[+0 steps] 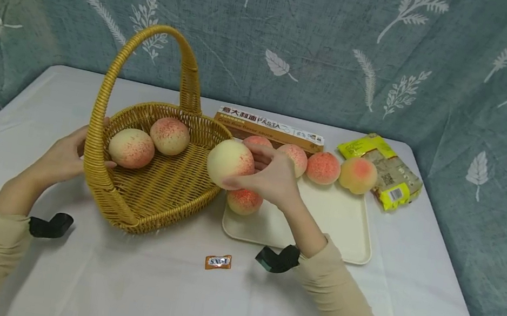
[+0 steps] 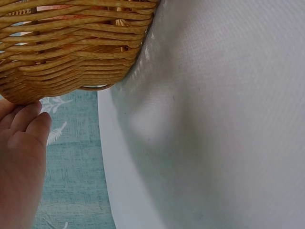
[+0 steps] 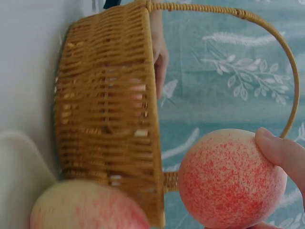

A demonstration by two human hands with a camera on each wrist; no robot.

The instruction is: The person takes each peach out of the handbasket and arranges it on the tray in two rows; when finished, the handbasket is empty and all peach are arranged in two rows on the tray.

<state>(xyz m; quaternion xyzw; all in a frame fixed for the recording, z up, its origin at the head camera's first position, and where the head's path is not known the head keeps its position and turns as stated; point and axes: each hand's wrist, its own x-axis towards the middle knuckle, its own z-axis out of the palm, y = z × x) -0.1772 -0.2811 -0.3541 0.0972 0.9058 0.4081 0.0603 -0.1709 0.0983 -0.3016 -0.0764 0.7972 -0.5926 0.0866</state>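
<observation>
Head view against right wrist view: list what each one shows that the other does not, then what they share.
Only the head view shows the two peaches in the basket, the tray with the peaches on it, the pasta box, the yellow packet and the small orange sachet.

Only the right wrist view shows the basket's outer woven wall and the held peach's red speckling close up, with a fingertip on it.

Both show the basket, its handle, the right hand gripping the peach, and the left hand at the basket's far side.
</observation>
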